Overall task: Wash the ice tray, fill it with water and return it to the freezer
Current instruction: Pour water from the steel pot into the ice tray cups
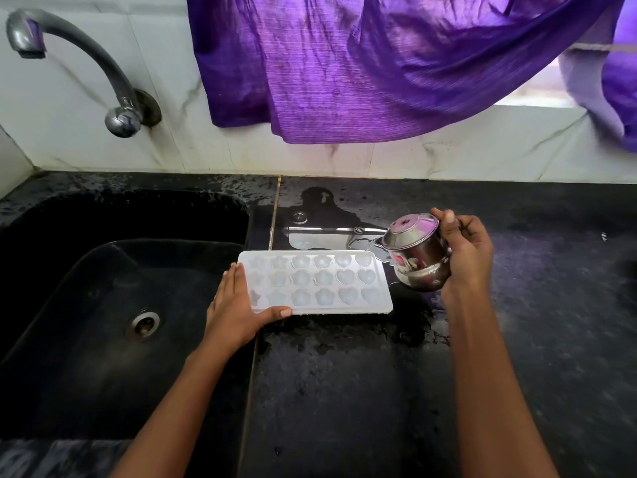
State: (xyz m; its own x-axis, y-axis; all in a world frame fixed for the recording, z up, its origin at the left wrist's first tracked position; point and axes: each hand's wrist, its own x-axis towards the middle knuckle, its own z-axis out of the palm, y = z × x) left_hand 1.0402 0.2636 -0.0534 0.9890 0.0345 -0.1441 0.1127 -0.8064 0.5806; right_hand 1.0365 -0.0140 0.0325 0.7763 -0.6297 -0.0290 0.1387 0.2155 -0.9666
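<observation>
1. Ice tray (315, 282): white plastic with three rows of star, flower and heart moulds. It lies flat on the black stone tabletop (344, 391), its left end just beside the sink's right rim.
2. Left hand (232, 312): spread, with straight fingers laid along the tray's left edge and the thumb stretched along its near edge, bracketing that corner.
3. Right hand (468, 253): curled round a small steel pot (415, 257), which is tilted with its mouth toward the tray's far right corner, close to that edge.
4. Puddle (327, 232): a sheet of water on the tabletop beyond the tray's far edge. Wet patches also border the near edge.
5. Sink (69, 322): a black basin to the left with a round drain (143, 321). A curved tap (69, 53) projects from the tiled wall (103, 150) above it.
6. Purple curtain (344, 63): hangs over the wall behind, well above the tabletop.
7. Open tabletop extends toward the viewer and to the right of the pot.
</observation>
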